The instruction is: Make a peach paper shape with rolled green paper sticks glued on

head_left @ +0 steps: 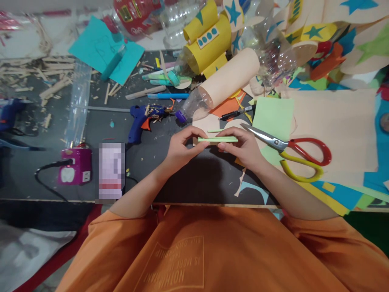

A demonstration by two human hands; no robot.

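Note:
Between my hands I hold thin light-green strips (217, 139), long and narrow, lying level from side to side. My left hand (188, 145) pinches their left end between thumb and fingers. At the right end my right hand (238, 145) pinches them the same way. A shorter green piece (214, 130) shows just behind them; whether it is joined to the strips I cannot tell. Scissors (281, 144) with one red and one yellow handle lie right of my right hand, partly on a light-green paper sheet (273, 117). A plastic bottle wrapped in cream paper (231, 79) lies beyond my hands.
A blue glue gun (139, 121) lies to the left, near a phone (112, 170) and a magenta power adapter (75, 166) with a cord. Yellow-wrapped bottles (209, 44), markers and star cut-outs crowd the back. Cream paper (337, 125) covers the right; wood scraps (57, 85) litter the left.

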